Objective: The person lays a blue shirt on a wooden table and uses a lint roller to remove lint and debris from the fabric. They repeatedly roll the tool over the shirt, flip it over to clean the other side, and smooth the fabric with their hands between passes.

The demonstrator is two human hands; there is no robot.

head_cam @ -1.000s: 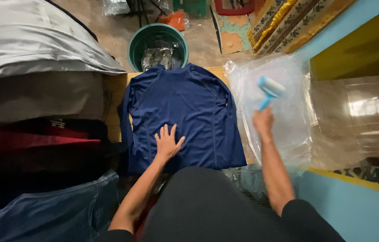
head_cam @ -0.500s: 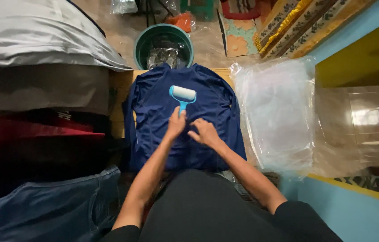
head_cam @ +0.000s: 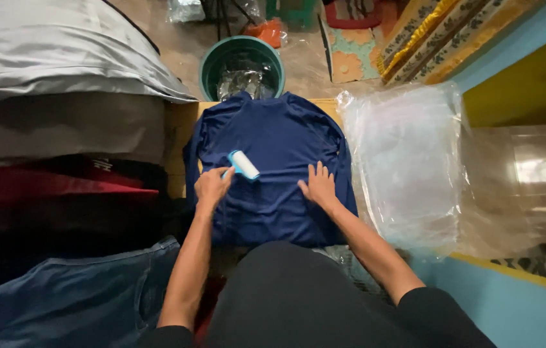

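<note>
Scene: We look down from a head camera at a navy shirt (head_cam: 273, 167) spread flat, back up, on a wooden bench (head_cam: 186, 135), collar pointing away from us.
Left hand: Our left hand (head_cam: 211, 185) is closed around the blue handle of a lint roller (head_cam: 242, 165); the white roll lies tilted on the cloth, on the shirt's left half, about midway down.
Right hand: Our right hand (head_cam: 318, 185) is spread flat, fingers splayed, palm pressed on the shirt's right half, holding nothing.
Shirt: It covers most of the bench top; its sleeves run down both edges and its hem lies nearest our lap.
Sleeves and lap: We wear black sleeves pushed up the forearms, and dark cloth fills the bottom of the view.
Beyond the collar: A green bucket (head_cam: 215, 64) stands on the floor just past the bench, crumpled clear plastic inside it.
To the right: A stack of clear plastic bags (head_cam: 408, 161) lies just beside the shirt, touching its right edge or nearly so; we cannot tell which.
To the left: A grey cushion (head_cam: 53, 51) rests over folded dark and red cloth, with blue jeans (head_cam: 66, 296) lower down.
Far edge: Patterned mats (head_cam: 427, 38) and an orange scrap (head_cam: 269, 29) lie on the floor.
</note>
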